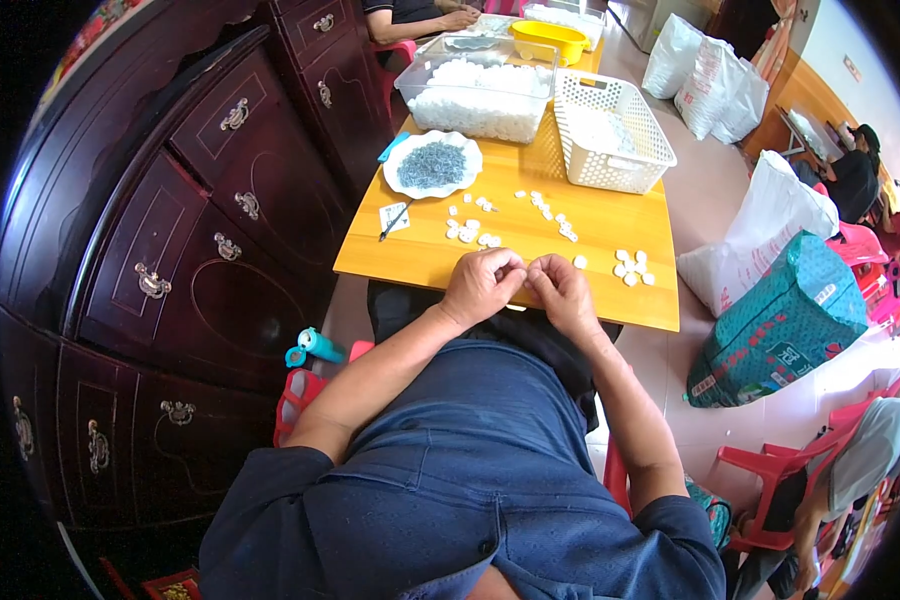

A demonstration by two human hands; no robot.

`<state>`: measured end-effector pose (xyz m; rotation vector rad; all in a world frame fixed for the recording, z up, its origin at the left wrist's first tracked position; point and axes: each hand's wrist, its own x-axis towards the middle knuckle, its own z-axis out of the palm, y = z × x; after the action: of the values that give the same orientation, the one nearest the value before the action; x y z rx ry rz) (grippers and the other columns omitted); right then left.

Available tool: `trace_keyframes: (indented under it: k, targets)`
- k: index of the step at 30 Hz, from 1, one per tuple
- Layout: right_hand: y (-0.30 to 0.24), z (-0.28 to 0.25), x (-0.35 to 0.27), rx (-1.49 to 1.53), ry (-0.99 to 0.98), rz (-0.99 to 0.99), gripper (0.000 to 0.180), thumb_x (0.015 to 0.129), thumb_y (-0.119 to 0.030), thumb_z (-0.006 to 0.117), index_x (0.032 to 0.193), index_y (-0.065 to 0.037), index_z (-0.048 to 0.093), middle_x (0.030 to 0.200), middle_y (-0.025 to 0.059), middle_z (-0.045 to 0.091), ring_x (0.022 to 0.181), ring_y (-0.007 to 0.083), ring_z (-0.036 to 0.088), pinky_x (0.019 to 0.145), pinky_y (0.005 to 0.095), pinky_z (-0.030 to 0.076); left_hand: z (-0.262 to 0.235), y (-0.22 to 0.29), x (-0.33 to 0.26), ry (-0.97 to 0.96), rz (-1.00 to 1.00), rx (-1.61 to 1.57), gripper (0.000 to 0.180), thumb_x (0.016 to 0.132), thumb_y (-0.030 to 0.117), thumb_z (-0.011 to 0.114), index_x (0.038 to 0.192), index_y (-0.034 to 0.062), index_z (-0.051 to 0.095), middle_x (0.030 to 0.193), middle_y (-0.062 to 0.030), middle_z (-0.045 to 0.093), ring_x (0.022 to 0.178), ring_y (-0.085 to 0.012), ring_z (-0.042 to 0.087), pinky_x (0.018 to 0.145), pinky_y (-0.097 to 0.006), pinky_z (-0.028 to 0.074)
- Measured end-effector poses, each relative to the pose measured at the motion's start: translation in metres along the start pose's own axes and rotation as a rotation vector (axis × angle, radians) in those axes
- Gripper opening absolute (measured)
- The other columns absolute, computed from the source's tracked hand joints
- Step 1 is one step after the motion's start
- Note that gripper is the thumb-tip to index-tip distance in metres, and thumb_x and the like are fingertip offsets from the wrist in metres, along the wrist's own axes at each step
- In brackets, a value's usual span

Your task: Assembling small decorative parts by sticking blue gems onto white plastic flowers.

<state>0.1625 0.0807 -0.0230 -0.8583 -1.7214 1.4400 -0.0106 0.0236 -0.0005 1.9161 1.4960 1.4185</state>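
Note:
My left hand [482, 284] and my right hand [564, 290] meet over the near edge of the wooden table [370, 245], fingertips pinched together. Whatever sits between them is too small to make out. Just beyond the fingers lie small white plastic pieces [466, 232] in loose groups. Another cluster of white pieces [631, 268] rests to the right of my right hand. Farther off at the left, a white scalloped plate [394, 180] carries a heap of small dark grey-blue parts [432, 165]. A thin dark pen-like tool [396, 219] lies across a small printed card [388, 215].
A clear plastic bin [410, 85] and a white perforated basket [660, 165], both holding white pieces, stand at the table's far side, with a yellow basin [552, 40] behind. Another person's hands [458, 18] show at the far end. A teal bag [770, 320] stands right; dark drawers [200, 260] line the left.

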Motion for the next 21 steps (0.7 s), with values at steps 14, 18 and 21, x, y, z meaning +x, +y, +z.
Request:
trace_keyframes:
  k: [14,18,21]
  targets:
    - [-0.005,0.005,-0.002,0.123,-0.022,0.057,0.017,0.102,-0.016,0.055,0.099,-0.001,0.059,0.086,-0.0003,0.062,0.077,0.0065,0.055,0.069,0.0218,0.046,-0.001,0.001,0.002,0.006,-0.038,-0.1,0.004,0.085,0.003,0.069,0.085,-0.0007,0.068,0.07,-0.0045,0.067,0.057,-0.0074,0.058,0.054,-0.026,0.047]
    - [-0.007,0.005,-0.001,0.134,-0.04,0.1,0.018,0.102,-0.017,0.054,0.099,-0.001,0.059,0.087,0.0003,0.062,0.079,0.007,0.056,0.071,0.0215,0.046,-0.002,0.0,0.003,0.011,-0.037,-0.102,0.003,0.084,0.002,0.069,0.085,-0.0002,0.068,0.069,-0.0036,0.067,0.056,-0.0065,0.057,0.052,-0.025,0.046]
    - [-0.008,0.006,-0.002,0.196,-0.042,0.109,0.017,0.102,-0.018,0.054,0.099,-0.001,0.059,0.086,-0.0006,0.062,0.077,0.0065,0.055,0.069,0.0215,0.045,-0.002,0.001,0.003,0.014,-0.039,-0.099,0.002,0.083,0.002,0.068,0.085,-0.0002,0.068,0.068,-0.0035,0.067,0.056,-0.0064,0.057,0.053,-0.025,0.046]
